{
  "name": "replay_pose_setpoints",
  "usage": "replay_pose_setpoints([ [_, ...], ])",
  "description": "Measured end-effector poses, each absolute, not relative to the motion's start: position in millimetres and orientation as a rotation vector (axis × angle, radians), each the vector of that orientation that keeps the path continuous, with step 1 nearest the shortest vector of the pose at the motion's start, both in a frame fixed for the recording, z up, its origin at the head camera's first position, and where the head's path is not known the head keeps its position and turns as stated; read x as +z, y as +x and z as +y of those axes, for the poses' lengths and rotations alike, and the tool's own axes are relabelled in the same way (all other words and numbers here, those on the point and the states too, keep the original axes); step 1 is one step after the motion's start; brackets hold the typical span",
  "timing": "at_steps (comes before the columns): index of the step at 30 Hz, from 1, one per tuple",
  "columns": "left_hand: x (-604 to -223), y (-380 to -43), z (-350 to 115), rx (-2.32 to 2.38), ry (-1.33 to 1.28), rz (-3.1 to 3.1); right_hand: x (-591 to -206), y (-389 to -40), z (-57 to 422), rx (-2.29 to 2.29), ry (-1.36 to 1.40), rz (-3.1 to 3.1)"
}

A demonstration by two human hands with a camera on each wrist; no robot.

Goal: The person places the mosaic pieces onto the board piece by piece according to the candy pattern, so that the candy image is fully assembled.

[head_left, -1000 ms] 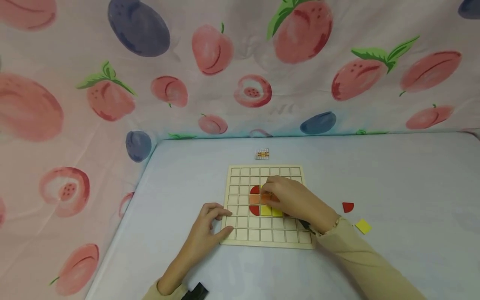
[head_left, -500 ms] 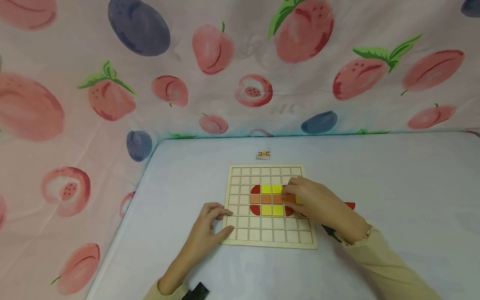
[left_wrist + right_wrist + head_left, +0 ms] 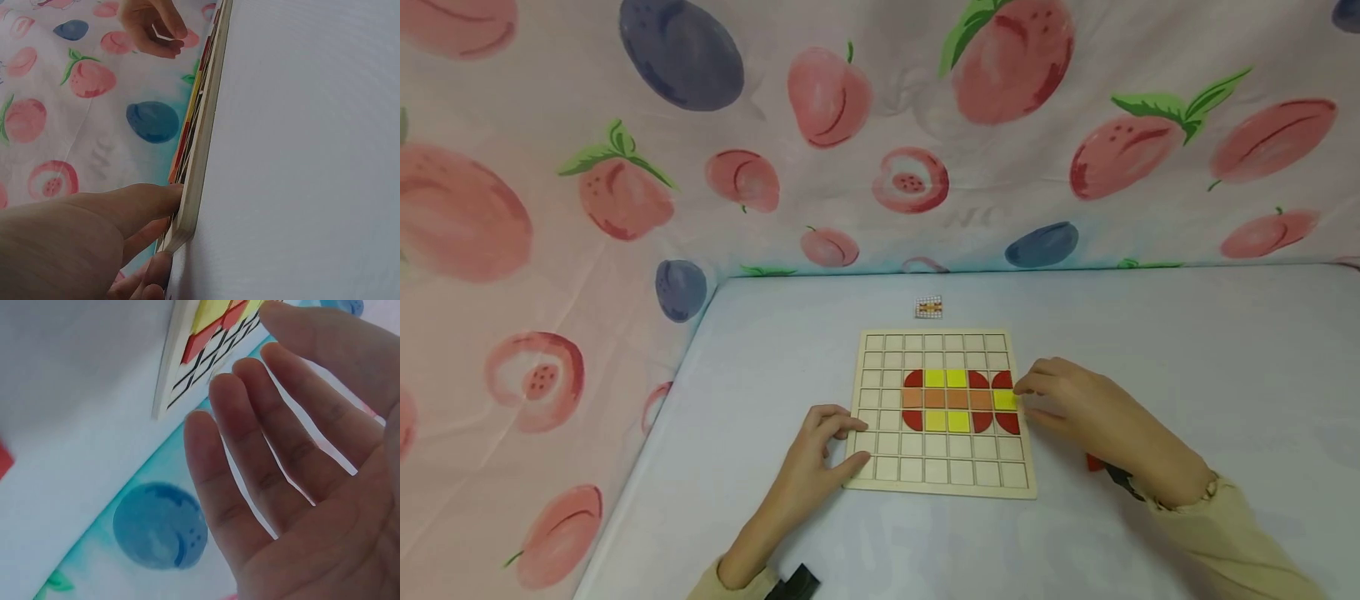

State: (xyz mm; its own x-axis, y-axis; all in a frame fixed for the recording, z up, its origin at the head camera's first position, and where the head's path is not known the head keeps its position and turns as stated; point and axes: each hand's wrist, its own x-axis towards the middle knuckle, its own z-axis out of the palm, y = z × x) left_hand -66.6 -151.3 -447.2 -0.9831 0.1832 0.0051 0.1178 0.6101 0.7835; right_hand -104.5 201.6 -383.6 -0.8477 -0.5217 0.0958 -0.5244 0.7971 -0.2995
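A square wooden grid board point(image 3: 910, 471) lies flat on the table. Several coloured tiles fill cells in its middle and right part: an orange row point(image 3: 945, 398), yellow squares point(image 3: 935, 422) and rounded red pieces point(image 3: 912, 421). My left hand point(image 3: 808, 458) rests at the board's left edge, thumb and fingertips spread along the rim. At the right edge is my right hand point(image 3: 1078, 408), its fingertips right at a yellow tile point(image 3: 1003, 400) in the last column. In the right wrist view its palm point(image 3: 312, 550) holds nothing and the fingers are loosely extended.
A small printed pattern card point(image 3: 928, 307) lies behind the board. One red piece point(image 3: 1095, 462) shows partly from under my right wrist. Fruit-patterned cloth point(image 3: 910, 150) rises at the back and left of the white tabletop point(image 3: 760, 350).
My right hand has moved right, from the middle of the board to its right edge, uncovering the tiles. My left hand stays at the left rim.
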Motion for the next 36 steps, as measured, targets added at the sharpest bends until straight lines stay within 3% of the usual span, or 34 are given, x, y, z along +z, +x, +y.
replay_pose_setpoints([
  [36, -448.2, -66.3, -151.7, 1.317, 0.279, 2.769, -408.0, -99.2, 271.1, 0.413, 0.608, -3.211],
])
